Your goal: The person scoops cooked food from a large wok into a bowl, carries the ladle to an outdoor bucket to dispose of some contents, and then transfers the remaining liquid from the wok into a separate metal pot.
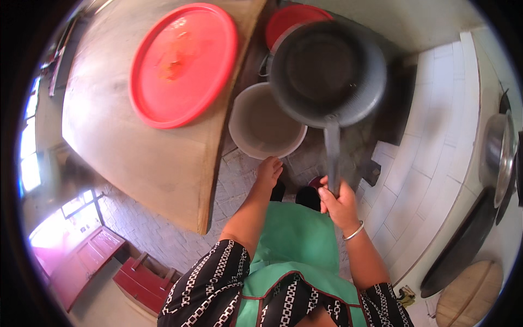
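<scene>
My right hand (339,206) is closed round the grey handle (332,152) of a large frying pan (327,71). The pan is dark inside with a paler grey side wall, and it is held up beyond the hand, partly over a white bucket (297,148). Its far edge looks slightly blurred. My left hand (269,171) is at the bucket's near rim, fingers loosely bent and apart, with nothing seen in them. Whether it touches the rim I cannot tell. The bucket stands on the floor and holds greyish, cloudy liquid.
A wooden table (158,163) on the left bears a red round lid or tray (188,60) with an orange smear. Behind the pan is another red round thing (289,19). White-tiled ledge (419,163), metal pan (497,158) and round wooden board (468,294) are on the right.
</scene>
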`<state>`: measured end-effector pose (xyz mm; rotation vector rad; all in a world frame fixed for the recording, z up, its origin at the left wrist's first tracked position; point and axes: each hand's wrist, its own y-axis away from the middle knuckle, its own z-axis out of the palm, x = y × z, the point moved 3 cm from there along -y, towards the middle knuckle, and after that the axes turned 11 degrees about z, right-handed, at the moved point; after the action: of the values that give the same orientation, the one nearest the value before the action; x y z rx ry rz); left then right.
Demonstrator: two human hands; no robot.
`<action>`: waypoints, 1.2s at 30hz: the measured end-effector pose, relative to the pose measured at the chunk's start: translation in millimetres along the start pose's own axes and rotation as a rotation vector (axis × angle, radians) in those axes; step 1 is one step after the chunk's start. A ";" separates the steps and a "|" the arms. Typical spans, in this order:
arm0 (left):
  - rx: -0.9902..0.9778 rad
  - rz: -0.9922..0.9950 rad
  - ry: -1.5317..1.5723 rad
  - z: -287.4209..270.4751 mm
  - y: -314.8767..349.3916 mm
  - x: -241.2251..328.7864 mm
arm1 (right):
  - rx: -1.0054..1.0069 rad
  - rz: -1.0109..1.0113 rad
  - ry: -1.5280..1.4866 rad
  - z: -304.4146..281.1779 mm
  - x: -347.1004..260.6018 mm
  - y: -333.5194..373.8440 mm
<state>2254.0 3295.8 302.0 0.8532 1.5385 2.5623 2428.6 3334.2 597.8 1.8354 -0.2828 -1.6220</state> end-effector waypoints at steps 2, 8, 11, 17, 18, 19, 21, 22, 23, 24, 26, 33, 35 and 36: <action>-0.037 0.037 0.028 5.2 22.7 20.3 | -0.104 -0.023 0.074 35.1 -35.6 -0.1; -0.204 0.154 0.088 -3.0 46.3 59.6 | -0.419 -0.031 0.070 148.0 -99.4 -39.7; -0.516 0.309 0.244 1.6 61.2 92.0 | -0.456 -0.031 0.009 169.1 -103.1 -59.1; 0.055 0.153 0.058 -33.7 6.8 34.7 | -0.292 -0.042 -0.031 95.1 -79.8 -60.0; 0.176 0.102 0.060 -34.7 -3.8 17.0 | -0.248 -0.038 -0.094 71.1 -71.5 -57.3; 0.235 0.038 0.067 -38.7 -8.4 -0.9 | -0.169 -0.050 -0.071 48.3 -61.0 -52.4; 0.301 -0.022 0.126 -49.2 -21.3 1.9 | -0.076 -0.062 -0.061 31.2 -51.0 -49.3; 0.306 -0.034 0.165 -56.9 -25.9 10.9 | -0.045 -0.051 -0.082 27.5 -46.7 -50.6; 0.294 -0.058 0.216 -55.0 -33.5 12.7 | -0.003 -0.049 -0.084 17.8 -48.1 -49.7; 0.123 -0.052 0.299 -62.8 -50.5 14.1 | 0.008 0.014 -0.114 8.5 -55.0 -45.9; -0.037 0.015 0.538 -49.9 -66.4 12.1 | -0.025 -0.097 -0.077 -33.4 -76.0 -40.4; 0.248 0.250 0.587 141.3 20.2 -59.5 | 0.522 -0.333 -0.268 -413.2 -140.8 97.7; 0.285 0.282 0.518 181.0 55.5 -45.7 | 0.678 -0.330 -0.439 -488.3 -164.2 133.3; 0.296 0.303 0.401 198.6 76.5 -47.1 | 0.745 -0.307 -0.543 -527.8 -175.0 146.7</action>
<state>2405.8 3402.9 416.0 0.6618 2.0872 2.9031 2928.5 3496.6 831.0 1.9638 -0.9948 -2.4547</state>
